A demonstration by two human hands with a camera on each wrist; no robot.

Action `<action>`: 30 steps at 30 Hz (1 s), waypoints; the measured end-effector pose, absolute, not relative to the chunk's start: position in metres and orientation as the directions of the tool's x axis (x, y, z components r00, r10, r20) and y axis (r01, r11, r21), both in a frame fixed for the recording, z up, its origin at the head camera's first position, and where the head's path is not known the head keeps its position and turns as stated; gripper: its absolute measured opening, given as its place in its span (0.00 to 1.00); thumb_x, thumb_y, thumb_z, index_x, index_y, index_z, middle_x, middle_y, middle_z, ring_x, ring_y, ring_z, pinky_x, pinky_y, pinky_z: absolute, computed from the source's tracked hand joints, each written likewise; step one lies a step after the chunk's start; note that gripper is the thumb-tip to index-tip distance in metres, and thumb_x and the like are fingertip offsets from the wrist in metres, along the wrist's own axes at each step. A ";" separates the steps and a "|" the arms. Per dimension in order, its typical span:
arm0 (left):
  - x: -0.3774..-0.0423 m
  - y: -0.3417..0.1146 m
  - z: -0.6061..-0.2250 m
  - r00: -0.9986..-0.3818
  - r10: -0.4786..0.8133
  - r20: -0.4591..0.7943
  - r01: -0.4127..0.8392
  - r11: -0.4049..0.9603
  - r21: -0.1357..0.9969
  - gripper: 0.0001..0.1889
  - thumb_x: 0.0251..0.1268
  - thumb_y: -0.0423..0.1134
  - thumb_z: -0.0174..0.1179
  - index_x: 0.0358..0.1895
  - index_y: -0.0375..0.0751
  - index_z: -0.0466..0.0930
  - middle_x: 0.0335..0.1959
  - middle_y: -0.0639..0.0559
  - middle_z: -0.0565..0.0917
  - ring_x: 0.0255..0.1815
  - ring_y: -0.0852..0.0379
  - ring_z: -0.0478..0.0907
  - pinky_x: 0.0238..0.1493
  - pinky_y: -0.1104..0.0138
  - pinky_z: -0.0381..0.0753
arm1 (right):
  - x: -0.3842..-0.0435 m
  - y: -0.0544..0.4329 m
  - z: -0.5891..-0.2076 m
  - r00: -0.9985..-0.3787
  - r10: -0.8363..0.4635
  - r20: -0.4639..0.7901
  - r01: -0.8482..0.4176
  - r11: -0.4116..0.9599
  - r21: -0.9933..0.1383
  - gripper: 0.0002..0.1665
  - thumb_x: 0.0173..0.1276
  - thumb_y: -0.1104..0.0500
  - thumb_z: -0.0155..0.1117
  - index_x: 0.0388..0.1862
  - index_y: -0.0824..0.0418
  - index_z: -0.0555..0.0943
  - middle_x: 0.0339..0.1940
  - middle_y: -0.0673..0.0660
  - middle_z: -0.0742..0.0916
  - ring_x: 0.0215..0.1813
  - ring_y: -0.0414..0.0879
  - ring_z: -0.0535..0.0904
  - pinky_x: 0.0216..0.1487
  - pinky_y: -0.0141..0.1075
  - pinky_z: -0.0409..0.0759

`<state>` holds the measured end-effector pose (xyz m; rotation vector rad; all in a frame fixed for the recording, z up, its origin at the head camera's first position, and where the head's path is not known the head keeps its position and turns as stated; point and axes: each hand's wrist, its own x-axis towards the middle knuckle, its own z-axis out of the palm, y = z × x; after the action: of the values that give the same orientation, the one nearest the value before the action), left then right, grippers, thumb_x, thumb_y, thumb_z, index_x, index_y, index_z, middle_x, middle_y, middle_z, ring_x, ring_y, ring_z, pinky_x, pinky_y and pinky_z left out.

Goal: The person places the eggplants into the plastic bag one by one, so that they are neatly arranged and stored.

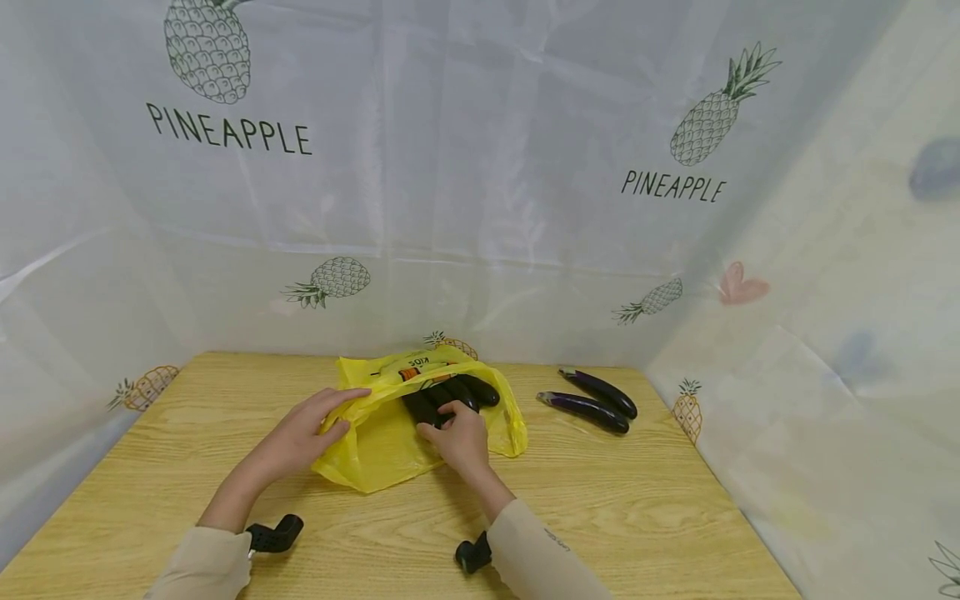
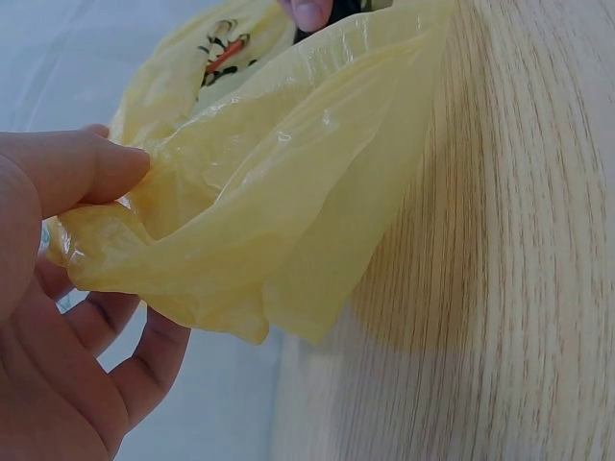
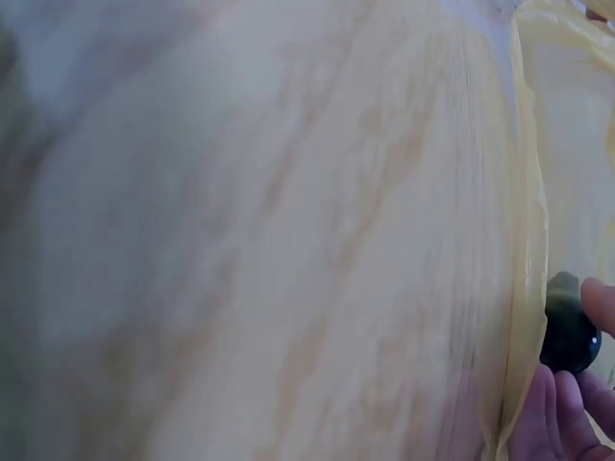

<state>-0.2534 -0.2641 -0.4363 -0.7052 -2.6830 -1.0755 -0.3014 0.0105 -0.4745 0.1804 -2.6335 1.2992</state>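
A yellow plastic bag lies on the table with its mouth held up toward me. My left hand pinches the bag's rim between thumb and fingers; the left wrist view shows the thin film gathered there. Several dark eggplants lie side by side inside the mouth. Reaching in from the front, my right hand grips one of them. In the right wrist view, thumb and fingers close around the glossy end of that eggplant; the rest of it is out of sight.
Two more purple eggplants, a nearer one and a farther one, lie on the wooden table right of the bag. A white curtain with pineapple prints hangs behind the table and along its sides.
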 end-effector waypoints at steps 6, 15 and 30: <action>-0.254 -0.265 -0.437 -0.873 0.367 0.321 0.487 0.626 0.609 0.29 0.81 0.32 0.60 0.80 0.53 0.69 0.75 0.41 0.75 0.72 0.35 0.73 0.64 0.38 0.76 | -0.297 0.017 -0.471 -0.975 -0.044 0.218 -0.200 0.603 -0.773 0.25 0.62 0.51 0.84 0.52 0.62 0.87 0.27 0.49 0.83 0.27 0.39 0.76 0.32 0.34 0.78; -0.254 -0.266 -0.438 -0.874 0.366 0.318 0.484 0.621 0.616 0.29 0.81 0.33 0.59 0.81 0.54 0.69 0.75 0.41 0.74 0.73 0.35 0.72 0.64 0.38 0.76 | -0.294 0.042 -0.463 -0.965 -0.104 0.241 -0.255 0.588 -0.768 0.24 0.64 0.51 0.82 0.54 0.61 0.86 0.33 0.52 0.85 0.31 0.41 0.78 0.31 0.36 0.78; -0.252 -0.264 -0.436 -0.872 0.371 0.319 0.489 0.615 0.619 0.29 0.81 0.31 0.59 0.81 0.50 0.69 0.75 0.40 0.74 0.74 0.34 0.72 0.65 0.37 0.75 | -0.293 0.127 -0.430 -0.957 -0.131 0.260 -0.280 0.653 -0.704 0.24 0.69 0.52 0.79 0.60 0.58 0.86 0.49 0.61 0.88 0.42 0.50 0.86 0.43 0.45 0.88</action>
<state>-0.2522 -0.2641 -0.4355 -0.7188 -2.6770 -1.0989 -0.2927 0.1269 -0.4302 0.3371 -2.6837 1.1896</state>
